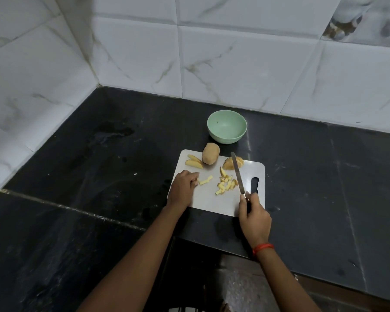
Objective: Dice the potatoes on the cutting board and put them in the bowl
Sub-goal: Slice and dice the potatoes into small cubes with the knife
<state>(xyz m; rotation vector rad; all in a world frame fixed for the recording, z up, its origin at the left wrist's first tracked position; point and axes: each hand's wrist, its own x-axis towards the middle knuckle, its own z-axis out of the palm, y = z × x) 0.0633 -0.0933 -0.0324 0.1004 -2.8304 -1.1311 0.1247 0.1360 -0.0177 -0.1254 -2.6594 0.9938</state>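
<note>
Steel knife [238,173] in right hand [254,218], seemingly raised.

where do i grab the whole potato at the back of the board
Take the whole potato across its narrow middle, from above with the left hand: it lies on its side, long axis pointing away, slices close on its left.

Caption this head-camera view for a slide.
Right hand holds a knife beside diced potato on the cutting board; green bowl empty.
</note>
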